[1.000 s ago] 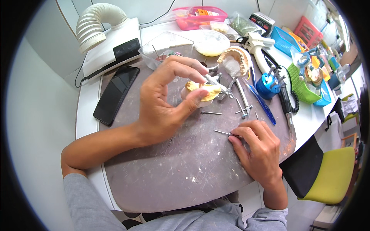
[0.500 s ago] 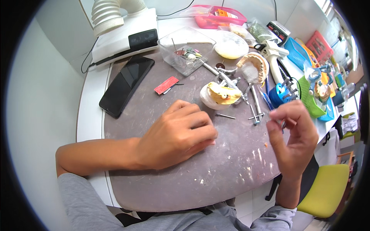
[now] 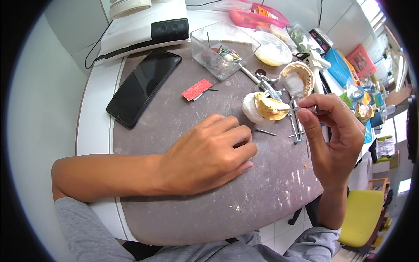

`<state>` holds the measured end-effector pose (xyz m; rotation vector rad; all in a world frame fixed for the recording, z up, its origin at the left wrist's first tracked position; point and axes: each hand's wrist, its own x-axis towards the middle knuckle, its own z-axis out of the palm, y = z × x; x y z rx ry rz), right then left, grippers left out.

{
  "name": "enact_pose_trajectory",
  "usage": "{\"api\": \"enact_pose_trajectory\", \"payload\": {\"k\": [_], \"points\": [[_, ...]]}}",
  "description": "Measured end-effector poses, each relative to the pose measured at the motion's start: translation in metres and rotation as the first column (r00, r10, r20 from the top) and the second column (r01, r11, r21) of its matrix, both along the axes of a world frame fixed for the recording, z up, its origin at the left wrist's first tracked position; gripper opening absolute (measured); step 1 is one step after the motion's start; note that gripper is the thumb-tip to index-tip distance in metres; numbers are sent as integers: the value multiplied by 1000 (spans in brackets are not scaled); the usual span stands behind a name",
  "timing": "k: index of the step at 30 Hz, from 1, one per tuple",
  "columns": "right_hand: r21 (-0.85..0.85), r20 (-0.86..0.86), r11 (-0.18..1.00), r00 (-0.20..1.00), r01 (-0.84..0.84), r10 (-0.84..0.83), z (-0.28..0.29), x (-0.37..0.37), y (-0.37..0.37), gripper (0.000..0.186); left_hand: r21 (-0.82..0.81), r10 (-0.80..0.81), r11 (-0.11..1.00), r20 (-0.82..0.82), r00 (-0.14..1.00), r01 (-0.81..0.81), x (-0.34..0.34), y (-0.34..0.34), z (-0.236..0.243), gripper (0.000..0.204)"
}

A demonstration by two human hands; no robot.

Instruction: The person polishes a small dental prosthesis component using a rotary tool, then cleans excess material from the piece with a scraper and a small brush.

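Note:
My left hand (image 3: 209, 159) rests on the bench with its fingers curled loosely inward; whatever they may hold is hidden. Between thumb and forefinger, my right hand (image 3: 334, 139) pinches a slim metal tool (image 3: 291, 109), whose thin shaft points left. Its tip meets, or nearly meets, a tooth on the yellow dental cast (image 3: 267, 106), which sits in a white plaster base (image 3: 250, 109). Behind lies the other cast, a beige tooth arch (image 3: 309, 83), beside the metal parts of an articulator (image 3: 273, 92). A short metal pin (image 3: 266, 132) lies in front of the yellow cast.
A black phone (image 3: 142, 89) and a red rectangular piece (image 3: 197, 89) lie on the left. Farther back are a clear box (image 3: 209, 59) of small burs, a round tub (image 3: 274, 50), a white machine (image 3: 131, 37) and a pink basket (image 3: 238, 18). A yellow-green chair (image 3: 360, 218) stands at right.
My right hand has brought the slim tool to the yellow cast, its shaft now plainly visible. My left hand stays curled on the bench. The whole view has shifted slightly.

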<state>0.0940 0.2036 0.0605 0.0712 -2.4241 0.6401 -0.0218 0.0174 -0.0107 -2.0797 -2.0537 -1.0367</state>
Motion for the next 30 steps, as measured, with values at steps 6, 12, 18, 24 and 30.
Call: {"api": "enact_pose_trajectory", "payload": {"k": [6, 12, 18, 24, 30], "points": [[287, 78, 957, 997, -35, 13, 23, -2, -3, 10, 126, 26, 992, 56, 998, -33, 3, 1, 3, 21], [437, 190, 886, 979, -155, 77, 42, -11, 0, 11, 248, 113, 953, 244, 963, -175, -1, 2, 17, 23], [421, 236, 887, 967, -190, 95, 45, -15, 8, 10, 237, 83, 945, 495, 865, -226, -13, 19, 25, 14], [389, 208, 883, 959, -262, 193, 49, -16, 9, 10, 191, -17, 977, 509, 861, -94, -18, 28, 32, 15], [411, 157, 887, 975, -210, 158, 46, -14, 6, 17, 230, 1, 962, 533, 846, -145, -15, 43, 32, 15]]}}
